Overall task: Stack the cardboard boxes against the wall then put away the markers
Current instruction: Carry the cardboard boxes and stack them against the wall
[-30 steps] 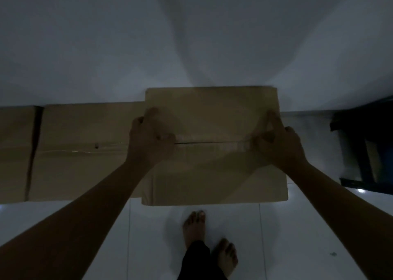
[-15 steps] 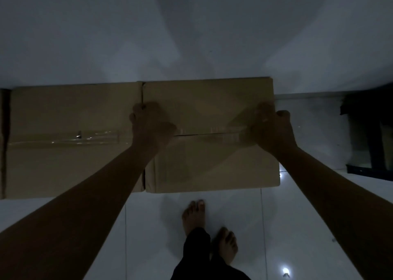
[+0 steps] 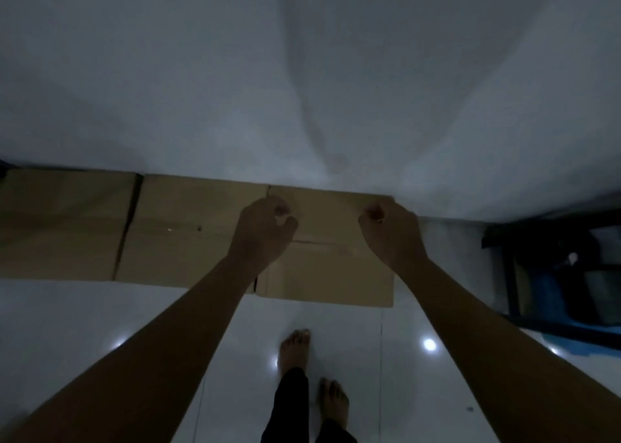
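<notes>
Cardboard, plain brown and dim in the low light, makes up a row of three boxes on the white tiled floor (image 3: 100,321), their far edges set against the white wall (image 3: 201,89). The right cardboard box (image 3: 329,274) is at the right end of the row, its left side touching the middle cardboard box (image 3: 188,237), which in turn sits just beside the left cardboard box (image 3: 60,224). A narrow dark gap shows between those last two. The right box shows its top face, with two flaps meeting in a dark seam that runs left to right, covered by a strip of clear tape. Its long axis lies along the wall, in line with the other boxes, and its near edge juts slightly further toward the person than the middle box's.

Both hands are over the far half of the right box. The left hand (image 3: 265,230) is above the box's left edge with fingers curled inward and nothing visible in its grip. The right hand (image 3: 389,230) is near the far right corner, fingers likewise curled and holding nothing. Whether either hand touches the cardboard cannot be told.

Two bare feet (image 3: 295,352) stand on the tiles in front of the box. A dark shelf unit (image 3: 504,267) stands to the right.
</notes>
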